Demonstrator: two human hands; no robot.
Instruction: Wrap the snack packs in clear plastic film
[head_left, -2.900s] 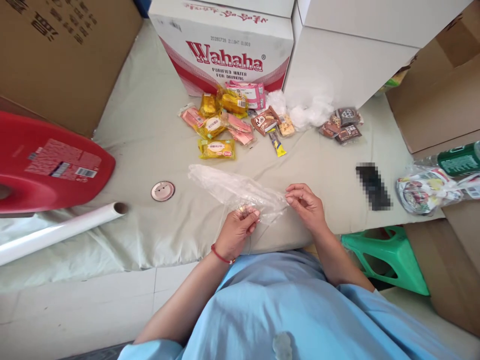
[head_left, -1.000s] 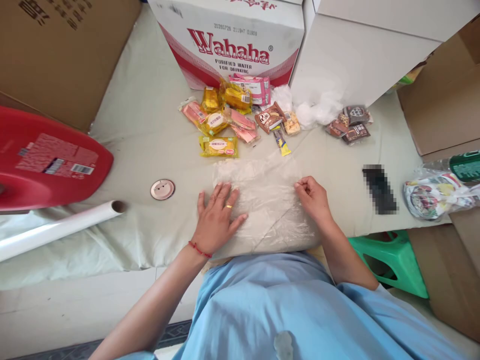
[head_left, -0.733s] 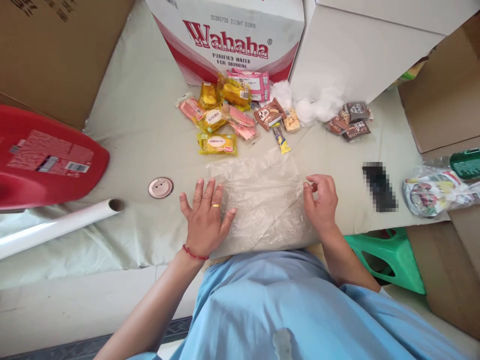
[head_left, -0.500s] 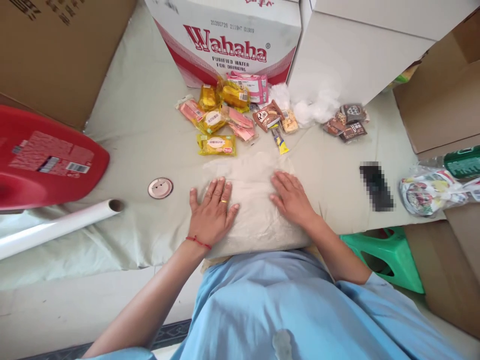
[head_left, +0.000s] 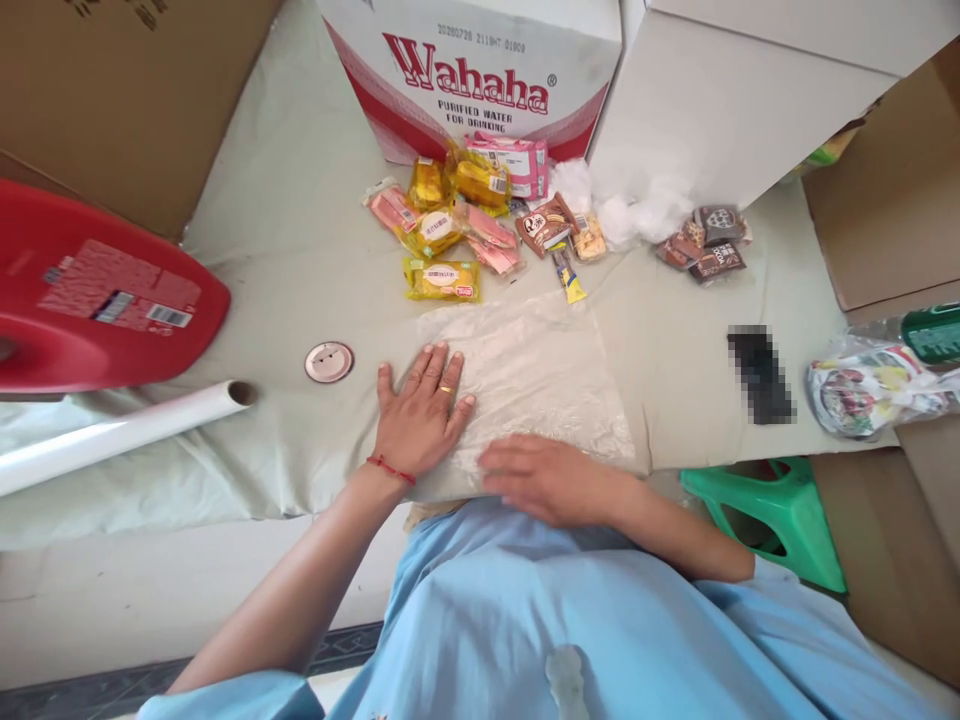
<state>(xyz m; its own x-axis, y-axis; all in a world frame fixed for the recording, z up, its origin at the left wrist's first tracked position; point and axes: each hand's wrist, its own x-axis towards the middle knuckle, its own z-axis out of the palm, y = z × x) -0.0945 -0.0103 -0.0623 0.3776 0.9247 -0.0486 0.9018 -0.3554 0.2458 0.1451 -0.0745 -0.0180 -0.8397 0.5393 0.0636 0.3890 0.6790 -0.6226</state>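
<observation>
A clear plastic bag (head_left: 544, 370) lies flat on the cloth-covered table in front of my body. My left hand (head_left: 420, 415) rests palm down on the bag's left side, fingers spread, with a ring and a red string bracelet. Near the table's front edge, my right hand (head_left: 551, 480) is over the bag's lower part, its fingers stretched out to the left and holding nothing. Beyond the bag lie snack packs, among them a yellow pack (head_left: 442, 280), a pink pack (head_left: 491, 240) and a brown pack (head_left: 546, 224).
A round badge (head_left: 329, 362), a white roll (head_left: 127, 435) and a red container (head_left: 112, 290) are at the left. Behind stands a Wahaha carton (head_left: 480, 80). To the right are dark snacks (head_left: 716, 260), a blurred dark object (head_left: 761, 375) and a green stool (head_left: 772, 520).
My right hand has moved from the bag's upper right down toward the front edge and turned to point left, uncovering more of the bag. My left hand has stayed on the bag. The view has shifted slightly.
</observation>
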